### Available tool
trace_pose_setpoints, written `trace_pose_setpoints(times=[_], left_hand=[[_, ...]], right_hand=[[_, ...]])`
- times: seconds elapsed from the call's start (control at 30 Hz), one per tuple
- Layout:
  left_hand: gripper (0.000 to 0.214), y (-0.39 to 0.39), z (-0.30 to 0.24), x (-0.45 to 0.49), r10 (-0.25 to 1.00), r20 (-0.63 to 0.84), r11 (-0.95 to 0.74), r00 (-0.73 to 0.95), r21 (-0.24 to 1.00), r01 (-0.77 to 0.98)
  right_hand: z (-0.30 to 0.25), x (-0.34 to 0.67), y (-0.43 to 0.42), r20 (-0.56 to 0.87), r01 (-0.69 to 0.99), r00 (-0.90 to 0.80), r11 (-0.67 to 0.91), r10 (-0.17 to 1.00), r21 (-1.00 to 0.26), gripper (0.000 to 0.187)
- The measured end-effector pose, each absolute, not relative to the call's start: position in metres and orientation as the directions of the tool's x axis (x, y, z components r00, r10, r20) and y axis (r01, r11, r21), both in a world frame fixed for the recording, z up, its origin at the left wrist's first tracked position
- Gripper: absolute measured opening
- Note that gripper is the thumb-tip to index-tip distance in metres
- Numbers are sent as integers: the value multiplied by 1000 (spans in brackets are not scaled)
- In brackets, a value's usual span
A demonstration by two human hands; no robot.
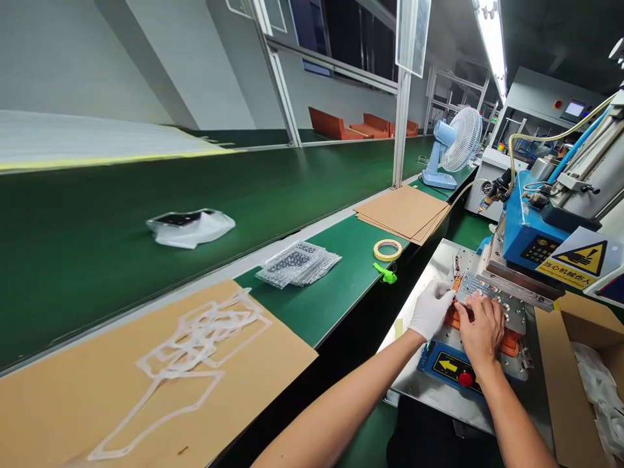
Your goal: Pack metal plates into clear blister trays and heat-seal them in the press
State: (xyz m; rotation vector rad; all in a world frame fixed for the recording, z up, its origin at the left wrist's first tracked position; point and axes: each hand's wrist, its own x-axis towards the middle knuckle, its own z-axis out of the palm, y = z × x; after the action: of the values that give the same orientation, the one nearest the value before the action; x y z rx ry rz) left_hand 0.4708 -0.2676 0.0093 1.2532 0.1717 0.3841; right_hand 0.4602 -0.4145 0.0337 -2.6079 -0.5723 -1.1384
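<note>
Cardboard (pixel 273 364) covers the surface's (pixel 336 292) near edge beside a conveyor (pixel 97 214). Left hand (pixel 429 310) and right hand (pixel 482 328), fingers bent, touch an orange piece (pixel 509 344) under a metal plate (pixel 507 305); grip unclear.

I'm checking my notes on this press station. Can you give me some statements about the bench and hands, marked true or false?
The left hand wears a white glove. True.
The right hand holds the tape roll. False: it rests on the metal plate; the roll lies on the bench.
The fan stands beyond the cardboard sheets. True.
The bagged item lies on cardboard. False: it lies on the green belt.
</note>
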Motion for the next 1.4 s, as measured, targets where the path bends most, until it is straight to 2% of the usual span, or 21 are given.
trace_pose_setpoints(times=[0.23, 0.4, 0.53, 0.73, 1.0, 1.2, 1.4], left_hand=[[22, -261, 10, 475, 286, -48, 441, 957, 893, -87], [20, -259, 17, 479, 250, -111, 498, 962, 867, -30], [26, -256, 22, 476, 245, -106, 499, 964, 866, -32], [24, -259, 23, 473, 252, -20, 354, 967, 932, -73], [10, -257, 30, 477, 234, 6, 1, 972, 1000, -6], [9, -256, 33, 485, 204, -12, -42, 979, 999, 21], [7, -251, 48, 482, 273, 58, -125, 960, 992, -24]], right_hand=[[32, 461, -415, 749, 449, 612, -891, 255, -63, 38], [32, 462, -417, 749, 452, 606, -891, 268, -47, 37], [32, 462, -417, 748, 457, 605, -888, 272, -47, 37], [33, 463, -417, 754, 465, 598, -884, 270, -53, 37], [34, 463, -417, 754, 466, 599, -883, 270, -55, 40], [34, 463, -416, 755, 477, 600, -876, 264, -73, 40], [31, 464, -417, 749, 477, 609, -875, 260, -85, 39]])
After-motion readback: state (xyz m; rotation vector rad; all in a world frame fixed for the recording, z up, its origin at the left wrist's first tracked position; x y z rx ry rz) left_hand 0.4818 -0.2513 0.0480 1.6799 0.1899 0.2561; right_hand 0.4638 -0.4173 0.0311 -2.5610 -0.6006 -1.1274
